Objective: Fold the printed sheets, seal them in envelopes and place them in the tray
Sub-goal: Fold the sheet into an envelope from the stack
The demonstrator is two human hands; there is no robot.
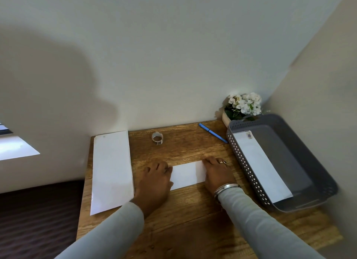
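Item: folded sheet (188, 174), white, laid flat on the desk (193, 210) at lower centre of the frame; long axis run left to right, the right end tilted slightly toward the top. The left grip (156, 173) is set on its left end with fingers bent; whether pinching or only pressing cannot be told. The right grip (216, 171) is laid flat and released over the right end, pressing. Step judged: crease being set, sheet not yet enveloped. A white stack (112, 169), long axis top to bottom, is placed just left of the left grip, the nearer one; envelopes or sheets cannot be told. The tray (286, 148) is found right of the right grip, one envelope (260, 166) laid in it along the left wall, long axis upper left to lower right
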